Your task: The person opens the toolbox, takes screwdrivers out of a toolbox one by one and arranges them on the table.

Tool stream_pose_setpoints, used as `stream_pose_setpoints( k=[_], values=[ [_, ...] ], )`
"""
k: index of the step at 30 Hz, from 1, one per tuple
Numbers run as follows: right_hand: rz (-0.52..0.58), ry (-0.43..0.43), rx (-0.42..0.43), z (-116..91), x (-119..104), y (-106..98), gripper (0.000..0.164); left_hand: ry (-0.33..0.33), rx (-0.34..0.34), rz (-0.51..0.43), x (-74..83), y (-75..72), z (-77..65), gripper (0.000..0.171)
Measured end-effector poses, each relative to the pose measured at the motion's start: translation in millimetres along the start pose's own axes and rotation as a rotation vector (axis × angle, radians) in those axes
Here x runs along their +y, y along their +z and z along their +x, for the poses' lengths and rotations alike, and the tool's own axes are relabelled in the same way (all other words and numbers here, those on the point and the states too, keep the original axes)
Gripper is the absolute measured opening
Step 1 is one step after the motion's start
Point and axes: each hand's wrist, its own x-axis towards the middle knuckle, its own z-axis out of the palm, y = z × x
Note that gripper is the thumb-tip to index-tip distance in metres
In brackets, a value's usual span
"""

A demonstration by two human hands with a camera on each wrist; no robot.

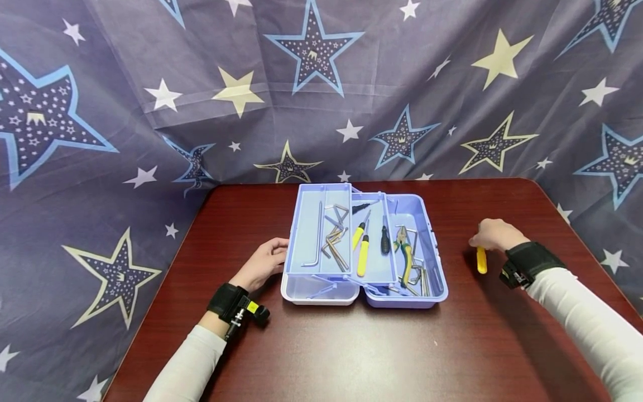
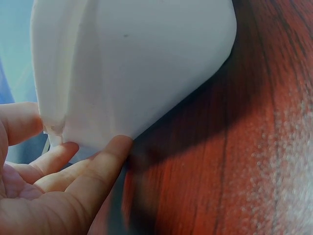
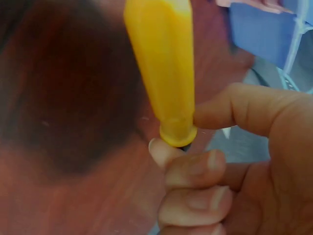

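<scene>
An open blue-purple toolbox (image 1: 405,302) stands mid-table with its trays fanned out. At its left end my left hand (image 1: 263,262) holds the pale box wall (image 2: 146,58), thumb and fingers spread about a corner. Over the table on the right, my right hand (image 1: 494,234) pinches a yellow-handled screwdriver (image 3: 164,63) near the collar. The handle points back toward me, and the shaft is mostly hidden by the hand. Inside the box lie hex keys (image 1: 334,245), yellow screwdrivers (image 1: 363,257), a black screwdriver (image 1: 384,239) and green-and-yellow pliers (image 1: 406,257).
The dark red wooden table (image 1: 361,357) extends to both sides and in front of the box. A grey curtain (image 1: 351,111) with stars hangs behind it. Hinge arms (image 1: 321,285) link the raised trays to the box.
</scene>
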Motion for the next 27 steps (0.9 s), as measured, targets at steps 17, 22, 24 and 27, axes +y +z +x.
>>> stream_pose_setpoints(
  k=[17, 22, 24, 27],
  values=[
    [0.076, -0.006, -0.014, 5.1, 9.4, 21.7, 0.026, -0.006, 0.007, -0.006, 2.4, 1.2, -1.1, 0.04],
    [0.065, -0.024, -0.042, 1.0, 7.3, 10.8, 0.029, -0.006, 0.005, -0.011, 2.0, 1.0, -0.9, 0.04],
    [0.048, -0.03, -0.036, -1.1, 4.2, 4.7, 0.03, -0.008, 0.003, -0.013, 1.8, 0.7, -0.9, 0.041],
    [0.014, -0.045, -0.013, -5.1, -5.0, -6.3, 0.03, -0.008, 0.003, -0.007, 1.6, 0.1, -0.7, 0.041]
  ],
)
